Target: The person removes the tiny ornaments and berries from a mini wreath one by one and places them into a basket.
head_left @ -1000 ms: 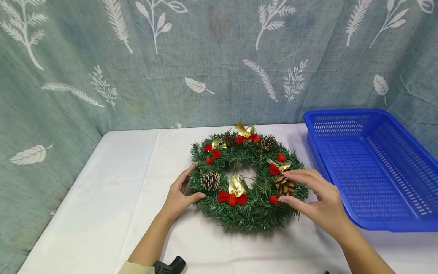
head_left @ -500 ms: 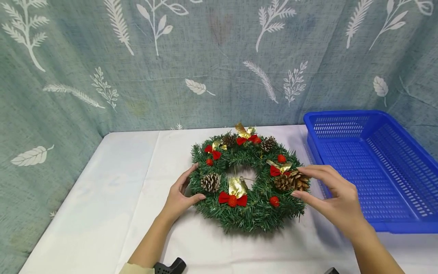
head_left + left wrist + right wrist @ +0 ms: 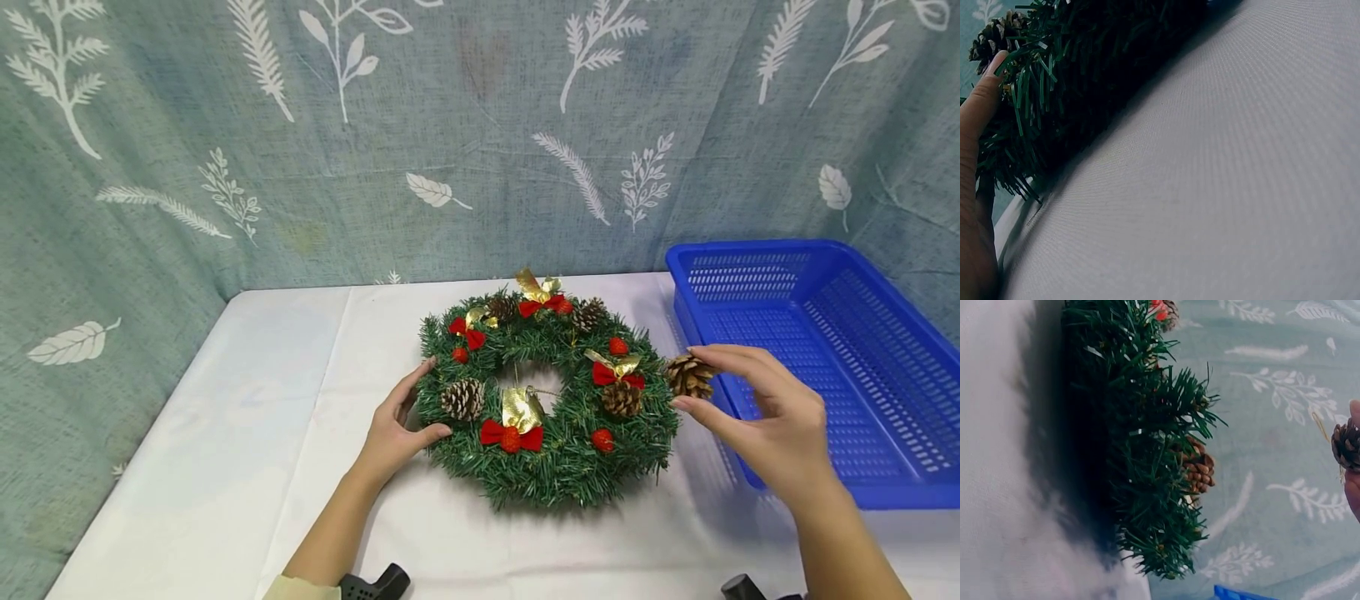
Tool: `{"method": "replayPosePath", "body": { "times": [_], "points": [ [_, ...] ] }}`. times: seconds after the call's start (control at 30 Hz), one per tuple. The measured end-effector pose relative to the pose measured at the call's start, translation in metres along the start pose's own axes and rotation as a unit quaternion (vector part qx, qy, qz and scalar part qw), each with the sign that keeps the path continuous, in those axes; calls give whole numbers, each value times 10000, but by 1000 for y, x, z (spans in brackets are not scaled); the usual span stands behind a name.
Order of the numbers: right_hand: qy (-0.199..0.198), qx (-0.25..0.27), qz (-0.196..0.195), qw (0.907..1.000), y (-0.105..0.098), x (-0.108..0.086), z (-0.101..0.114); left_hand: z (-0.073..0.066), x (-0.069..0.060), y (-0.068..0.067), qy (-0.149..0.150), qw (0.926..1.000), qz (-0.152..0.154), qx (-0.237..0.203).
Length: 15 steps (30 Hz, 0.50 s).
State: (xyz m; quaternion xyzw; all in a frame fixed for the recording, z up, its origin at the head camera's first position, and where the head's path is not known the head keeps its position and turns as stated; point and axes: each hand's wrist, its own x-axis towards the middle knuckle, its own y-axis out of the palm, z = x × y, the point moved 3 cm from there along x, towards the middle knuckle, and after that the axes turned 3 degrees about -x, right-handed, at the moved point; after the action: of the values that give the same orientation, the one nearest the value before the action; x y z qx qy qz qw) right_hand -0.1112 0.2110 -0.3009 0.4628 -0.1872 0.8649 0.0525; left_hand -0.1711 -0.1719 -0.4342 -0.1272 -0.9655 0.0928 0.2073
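A green wreath [image 3: 555, 475] lies on the white-covered table, decked with red bows, gold ribbons, red berries and pine cones. My left hand [image 3: 393, 429] holds its left edge, the thumb in front and the fingers round the side. In the left wrist view, the thumb [image 3: 982, 100] lies against the wreath's needles [image 3: 1029, 100]. My right hand [image 3: 772, 417] pinches a loose pine cone [image 3: 690, 377] between thumb and fingertips, just off the wreath's right side. In the right wrist view a thin gold loop shows beside that pine cone [image 3: 1349, 445]. Another pine cone [image 3: 622, 399] sits on the wreath's right part.
A blue plastic basket [image 3: 825, 492] stands at the right, close behind my right hand. White cloth [image 3: 285, 417] covers the table. A grey-green curtain [image 3: 465, 167] with white leaf prints hangs along the back and left.
My right hand has moved right with the pinched pine cone, from above the wreath to beyond its right edge. The pine cone beneath it has come into view. My left hand has stayed put.
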Motion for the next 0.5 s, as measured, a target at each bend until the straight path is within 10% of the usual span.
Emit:
{"method": "replayPosePath", "body": {
  "times": [0.5],
  "points": [
    [21,465,-681,9966,-22,9,-3,-12,0,1,-109,9999,52,-9]
  ]
}}
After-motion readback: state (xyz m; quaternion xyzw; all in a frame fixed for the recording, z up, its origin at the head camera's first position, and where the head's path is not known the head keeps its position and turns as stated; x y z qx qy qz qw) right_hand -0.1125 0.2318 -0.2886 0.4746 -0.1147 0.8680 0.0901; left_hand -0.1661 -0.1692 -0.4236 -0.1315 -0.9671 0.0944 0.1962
